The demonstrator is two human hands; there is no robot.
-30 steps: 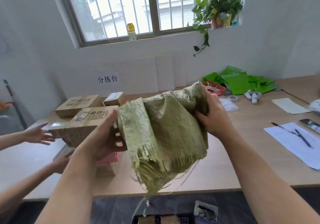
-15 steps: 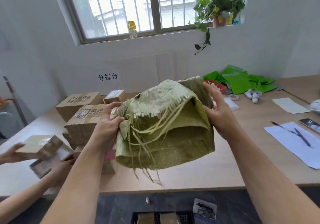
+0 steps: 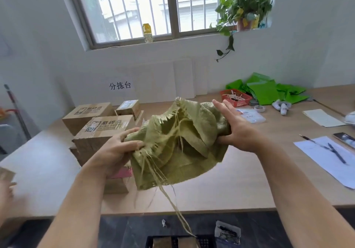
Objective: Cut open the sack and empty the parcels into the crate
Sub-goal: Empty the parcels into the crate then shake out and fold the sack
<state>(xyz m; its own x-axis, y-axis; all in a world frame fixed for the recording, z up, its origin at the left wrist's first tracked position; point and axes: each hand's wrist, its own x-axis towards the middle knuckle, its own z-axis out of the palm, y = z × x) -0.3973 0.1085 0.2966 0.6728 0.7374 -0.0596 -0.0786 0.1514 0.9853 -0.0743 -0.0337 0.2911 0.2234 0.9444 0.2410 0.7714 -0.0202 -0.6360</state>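
Observation:
I hold a limp yellow-green woven sack [image 3: 178, 151] above the wooden table [image 3: 240, 186], its frayed cut edge bunched up and loose strands hanging down. My left hand [image 3: 119, 149] grips the sack's left side. My right hand [image 3: 236, 126] grips its right side, thumb underneath. Brown cardboard parcels [image 3: 103, 128] stand stacked on the table to the left, partly behind my left hand. A black crate [image 3: 172, 242] with brown parcels inside shows at the bottom edge, on the floor below the table.
Another person's hand [image 3: 5, 190] with a small parcel is at the far left edge. To the right lie white papers with a pen [image 3: 334, 151], a phone [image 3: 345, 139], a red basket [image 3: 235, 97] and green bags [image 3: 269, 92]. A small grey packet [image 3: 227, 232] sits on the floor.
I have crumpled the sack into a tighter bundle and lowered it slightly. The other person's hands, with a parcel taken from the pile, have drawn back to the left edge.

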